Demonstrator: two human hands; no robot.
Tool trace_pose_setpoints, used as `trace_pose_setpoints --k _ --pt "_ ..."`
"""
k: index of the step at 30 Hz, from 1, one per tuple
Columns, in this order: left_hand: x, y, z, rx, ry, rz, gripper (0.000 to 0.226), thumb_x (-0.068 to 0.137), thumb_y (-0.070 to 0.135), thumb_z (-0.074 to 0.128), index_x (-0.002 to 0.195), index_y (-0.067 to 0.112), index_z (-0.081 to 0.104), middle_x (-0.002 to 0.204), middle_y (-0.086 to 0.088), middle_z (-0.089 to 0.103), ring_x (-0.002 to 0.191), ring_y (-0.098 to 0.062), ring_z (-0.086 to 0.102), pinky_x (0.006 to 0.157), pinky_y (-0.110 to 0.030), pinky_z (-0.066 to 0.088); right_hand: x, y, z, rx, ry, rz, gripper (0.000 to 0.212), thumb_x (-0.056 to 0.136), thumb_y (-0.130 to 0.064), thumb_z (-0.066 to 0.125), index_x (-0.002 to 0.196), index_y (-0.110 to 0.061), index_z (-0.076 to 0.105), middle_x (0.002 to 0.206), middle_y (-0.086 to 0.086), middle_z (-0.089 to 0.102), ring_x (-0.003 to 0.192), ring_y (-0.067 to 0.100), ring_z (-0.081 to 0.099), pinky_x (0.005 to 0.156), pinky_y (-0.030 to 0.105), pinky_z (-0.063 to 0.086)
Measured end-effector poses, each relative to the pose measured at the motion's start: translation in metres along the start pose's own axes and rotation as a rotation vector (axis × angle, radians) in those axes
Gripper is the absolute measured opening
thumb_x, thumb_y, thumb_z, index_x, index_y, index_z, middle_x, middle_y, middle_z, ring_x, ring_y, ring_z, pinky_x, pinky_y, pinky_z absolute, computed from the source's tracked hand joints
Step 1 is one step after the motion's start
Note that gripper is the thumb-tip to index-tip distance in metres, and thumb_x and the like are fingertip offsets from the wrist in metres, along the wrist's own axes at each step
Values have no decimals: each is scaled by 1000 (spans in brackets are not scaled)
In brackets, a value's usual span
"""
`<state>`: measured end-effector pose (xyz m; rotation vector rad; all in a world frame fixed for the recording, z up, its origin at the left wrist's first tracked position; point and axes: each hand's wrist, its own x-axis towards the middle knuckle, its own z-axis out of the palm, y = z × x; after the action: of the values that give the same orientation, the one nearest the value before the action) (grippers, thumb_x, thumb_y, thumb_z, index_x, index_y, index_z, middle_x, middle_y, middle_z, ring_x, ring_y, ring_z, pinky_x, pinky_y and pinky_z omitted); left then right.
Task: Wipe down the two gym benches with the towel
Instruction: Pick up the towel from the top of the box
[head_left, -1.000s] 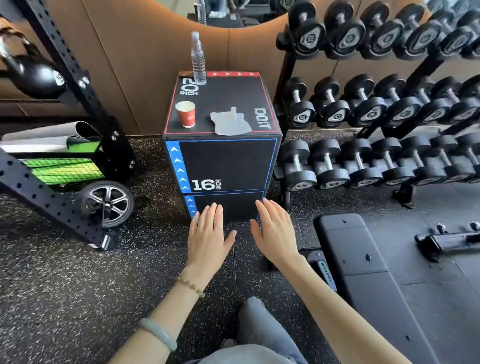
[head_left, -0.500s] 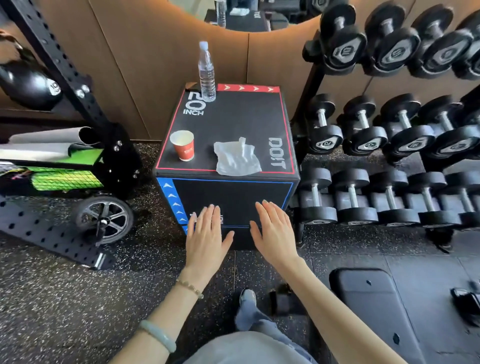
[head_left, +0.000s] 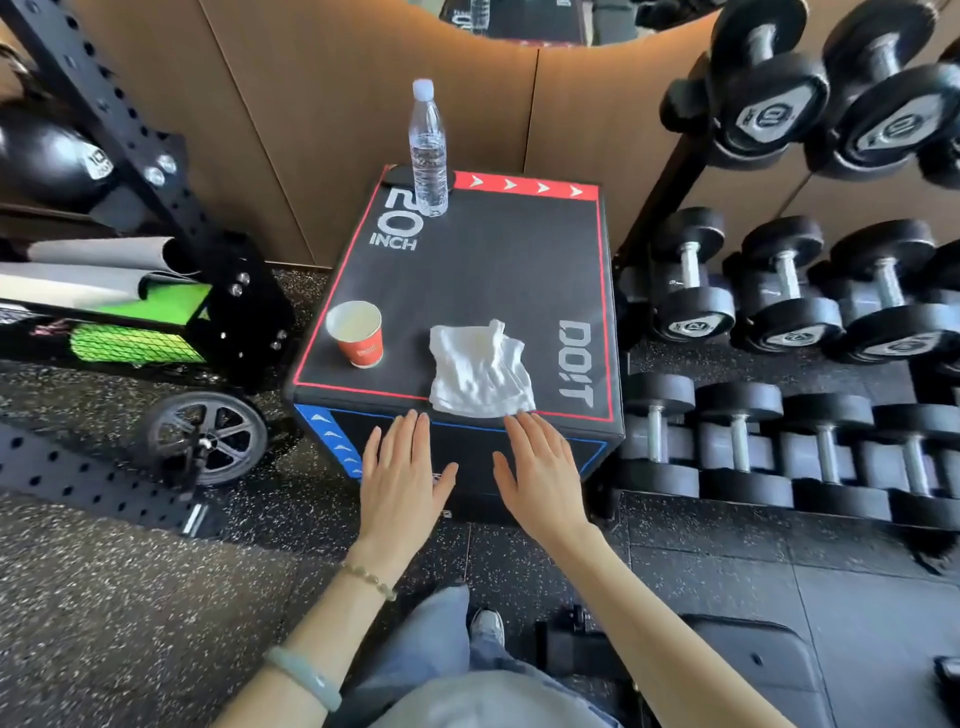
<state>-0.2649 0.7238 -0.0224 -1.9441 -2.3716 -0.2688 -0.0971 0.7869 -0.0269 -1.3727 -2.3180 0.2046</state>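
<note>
Both hands were spread flat, palms down, fingers straight, holding nothing. The left hand hovered in front of the near face of the black jump box. The right hand sat just right of it, its fingertips at the near edge of the white towel; whether they actually touched the cloth could not be told.

Compared with 1 second earlier, the hands had kept the same open pose, but the person had closed in. The towel, then well beyond the fingertips, now lay right at them, crumpled on the box top near its near-right edge. That suggested the reach for the towel was about to finish, with no wiping begun.

On the same top a red paper cup stood left of the towel and a water bottle at the far-left corner. Dumbbells filled the racks to the right. Only 1 bench showed, a dark pad at the near right, now mostly out of view; the 2nd was not visible.
</note>
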Motion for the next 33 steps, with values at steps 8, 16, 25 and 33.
trace_pose_setpoints --k 8,16,25,33 --pt "43 -18 6 -6 -49 14 68 81 42 67 132 0 50 135 -14 53 126 -27 48 108 -47 35 64 5 31 9 -38 42 45 84 -25 53 124 -6 57 126 14 59 116 35 55 95 43 46" --pt "71 -47 25 -15 -140 53 65 86 47 46 133 2 49 136 -13 52 126 -27 49 107 -45 31 124 5 77 -96 -186 160 46 84 -35 64 125 -15 57 135 15 52 120 38 51 98 60 36" --pt "93 -65 34 -35 -158 148 66 86 48 41 132 2 51 135 -12 53 124 -26 50 107 -44 28 157 -7 112 -137 -451 243 77 79 -75 33 144 -35 27 157 10 8 143 36 9 106 65 10" --pt "113 -68 32 -40 -225 196 66 87 48 39 134 3 48 137 -12 50 127 -26 46 107 -42 34 139 0 118 -62 -167 192 28 82 -34 54 106 -21 60 122 6 58 113 36 51 75 45 49"
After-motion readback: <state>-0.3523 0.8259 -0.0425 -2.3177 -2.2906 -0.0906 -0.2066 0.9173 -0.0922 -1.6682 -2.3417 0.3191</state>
